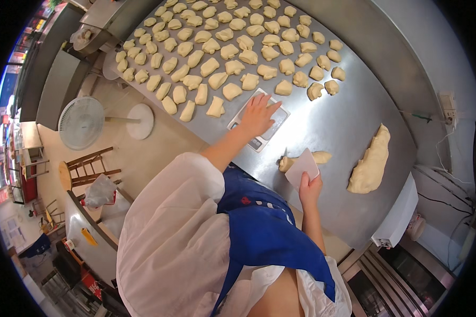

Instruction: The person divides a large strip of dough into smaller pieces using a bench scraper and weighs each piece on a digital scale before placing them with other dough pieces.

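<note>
My left hand (258, 115) lies palm down over the white digital scale (282, 121), fingers spread. A bit of pale dough seems to show between the fingers; the palm side is hidden. My right hand (310, 188) grips a pale plastic dough scraper (301, 168) by its lower right corner. The scraper hides the middle of a short dough strip (322, 157) on the steel table (333, 130). Further right lies a large long lump of dough (371, 162). Many small cut dough pieces (232, 91) are spread in rows beyond the scale.
A steel wall panel (400, 51) borders the table's far right side. A white box-like object (398, 214) stands by the right end. On the floor to the left are a standing fan (81, 123) and a wooden stool (66, 174). A wall socket (448, 109) has cords near it.
</note>
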`<state>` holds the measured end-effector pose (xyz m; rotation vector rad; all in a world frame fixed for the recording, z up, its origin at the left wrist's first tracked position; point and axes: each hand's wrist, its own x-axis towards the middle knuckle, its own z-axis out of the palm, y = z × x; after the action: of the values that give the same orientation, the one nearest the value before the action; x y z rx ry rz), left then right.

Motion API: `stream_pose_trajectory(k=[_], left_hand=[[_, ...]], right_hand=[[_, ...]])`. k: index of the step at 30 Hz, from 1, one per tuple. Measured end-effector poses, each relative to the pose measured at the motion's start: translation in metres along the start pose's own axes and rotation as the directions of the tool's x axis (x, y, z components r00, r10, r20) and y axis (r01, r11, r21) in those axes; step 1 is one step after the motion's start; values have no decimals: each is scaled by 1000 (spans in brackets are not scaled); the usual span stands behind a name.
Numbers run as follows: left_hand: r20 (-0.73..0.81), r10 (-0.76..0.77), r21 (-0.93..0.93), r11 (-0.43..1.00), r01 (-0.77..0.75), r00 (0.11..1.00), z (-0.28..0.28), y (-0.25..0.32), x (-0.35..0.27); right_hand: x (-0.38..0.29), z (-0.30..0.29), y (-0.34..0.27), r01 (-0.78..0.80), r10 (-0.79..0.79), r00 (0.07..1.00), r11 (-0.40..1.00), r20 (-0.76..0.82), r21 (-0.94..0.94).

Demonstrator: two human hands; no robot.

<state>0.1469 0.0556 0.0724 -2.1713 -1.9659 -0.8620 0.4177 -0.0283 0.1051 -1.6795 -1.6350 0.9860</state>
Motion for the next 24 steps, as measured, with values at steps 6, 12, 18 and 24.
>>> stream_pose_trajectory(k=[6,12,18,24], left_hand=[[207,-360,-437,798,415,910,31,-42,-6],[442,-826,-751,-128,648,350,-23,-75,-65],[40,-813,-348,534,771,581,-31,-115,-167],[43,-677,102,734,671,734,-59,-106,-147]], right_hand=[[-1,0,-11,35,-34,999,997,9,-69],[-6,4,-7,55,-55,998,998,-5,-25],[-1,9,-8,74,-69,995,996,78,-57],[14,-7,-57,41,-21,996,969,84,-245]])
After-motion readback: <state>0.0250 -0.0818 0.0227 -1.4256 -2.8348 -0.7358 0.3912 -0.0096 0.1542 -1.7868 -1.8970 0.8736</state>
